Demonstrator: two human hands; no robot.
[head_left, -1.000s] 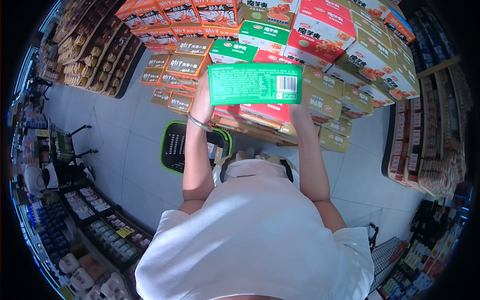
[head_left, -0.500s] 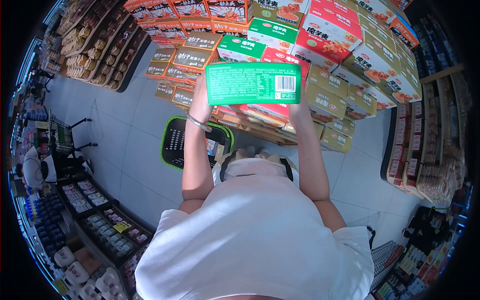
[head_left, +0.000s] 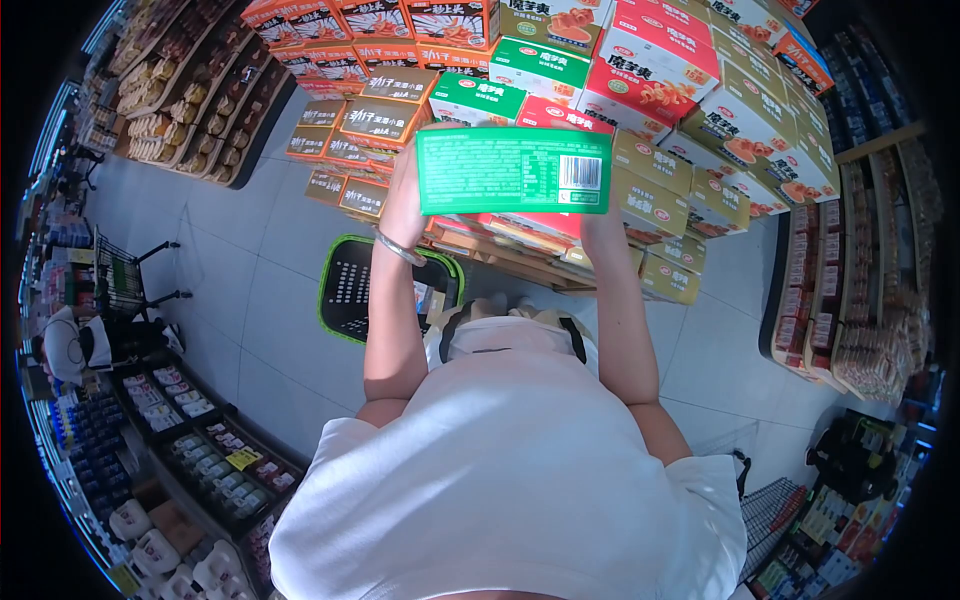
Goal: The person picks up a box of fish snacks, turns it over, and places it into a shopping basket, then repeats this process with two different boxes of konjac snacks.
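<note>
Between my two hands I hold up a green snack box point(head_left: 490, 172), its printed back with white text and a barcode turned toward me. My left hand point(head_left: 403, 195) grips the left end, with a bangle on that wrist. On the right end is my right hand point(head_left: 600, 226); most of its fingers are hidden behind the box. Just beyond stand similar green boxes point(head_left: 475, 101) in a stacked display. A black basket with a green rim point(head_left: 326, 290) is below my left forearm, with a few items inside.
Stacks of orange boxes point(head_left: 370, 22), brown boxes point(head_left: 385, 105), red boxes point(head_left: 645, 90) and gold boxes point(head_left: 650, 205) rise ahead. A shopping cart point(head_left: 120, 275) stands at the left. Curved shelves point(head_left: 800, 290) flank the tiled floor point(head_left: 260, 330). Another cart point(head_left: 770, 520) is behind at the right.
The green box has shifted slightly right and down and looks a little larger. Both hands still hold it by its ends.
</note>
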